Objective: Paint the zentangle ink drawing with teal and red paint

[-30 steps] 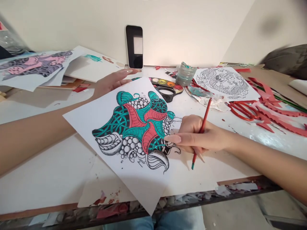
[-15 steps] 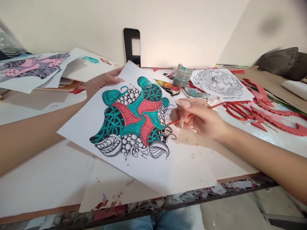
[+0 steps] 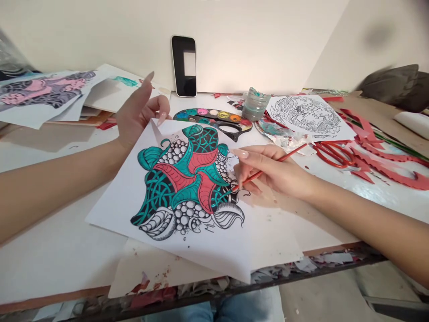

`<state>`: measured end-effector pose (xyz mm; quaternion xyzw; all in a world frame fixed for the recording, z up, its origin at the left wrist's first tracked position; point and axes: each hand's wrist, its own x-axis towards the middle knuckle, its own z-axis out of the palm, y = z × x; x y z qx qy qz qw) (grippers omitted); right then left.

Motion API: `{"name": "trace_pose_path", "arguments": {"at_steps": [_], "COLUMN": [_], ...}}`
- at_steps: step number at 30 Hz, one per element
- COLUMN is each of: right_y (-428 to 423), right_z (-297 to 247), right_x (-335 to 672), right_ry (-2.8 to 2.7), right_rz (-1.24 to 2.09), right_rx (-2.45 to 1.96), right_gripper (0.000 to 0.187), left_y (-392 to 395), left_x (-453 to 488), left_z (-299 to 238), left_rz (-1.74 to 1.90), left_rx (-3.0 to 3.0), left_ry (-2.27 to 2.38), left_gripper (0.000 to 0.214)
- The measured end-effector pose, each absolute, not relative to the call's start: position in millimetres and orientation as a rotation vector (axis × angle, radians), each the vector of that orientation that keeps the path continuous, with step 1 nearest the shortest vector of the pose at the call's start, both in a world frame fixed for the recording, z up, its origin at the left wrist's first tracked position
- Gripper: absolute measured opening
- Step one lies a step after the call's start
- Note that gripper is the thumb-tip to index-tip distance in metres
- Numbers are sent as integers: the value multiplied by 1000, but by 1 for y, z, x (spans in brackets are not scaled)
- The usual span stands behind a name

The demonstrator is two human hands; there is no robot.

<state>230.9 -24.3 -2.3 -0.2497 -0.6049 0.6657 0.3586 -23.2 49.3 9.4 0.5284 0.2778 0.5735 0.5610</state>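
Head | left hand: thumb now raised off curled fingers, grip unclear | right hand: holding red brush | drawing: between hands, has turned and dropped, uncovering palette right of left hand; likely eases painting near brush tip

No legible txt; sig-like scrawl on dwg unclear.

Near left, the surface lies open. Behind the drawing — palette and jar block the way.
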Motion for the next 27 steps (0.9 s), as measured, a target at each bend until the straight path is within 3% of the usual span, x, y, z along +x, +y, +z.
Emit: {"name": "trace_pose_path", "arguments": {"at_steps": [5,9,14,19,23,27], "right_y": [-39,-42,-43,-45,-41,-40], "right_z": [-1,-3,-1,1,5,8], "right_x": [222,223,222,222,227,228], "right_ry": [-1608,-1733,-1704,-1653,-1760,-1793], "right_rz": [1550,1542,1574,1453,1369,1383], "right_rx": [-789,-696,-754,-865,-947,-959], "right_gripper": [46,52,51,45,54,58], "left_y": [46,43,45,49,53,52], "left_x": [-18,-16,-26,-28,-27,-26], "left_z": [8,9,12,9,6,6], "left_rz": [1274,1229,865,849,804,800], "left_rx": [1241,1254,1448,1444,1501,1483], "left_ry": [547,567,629,608,596,583], "left_gripper": [73,72,74,72,82,79]}}
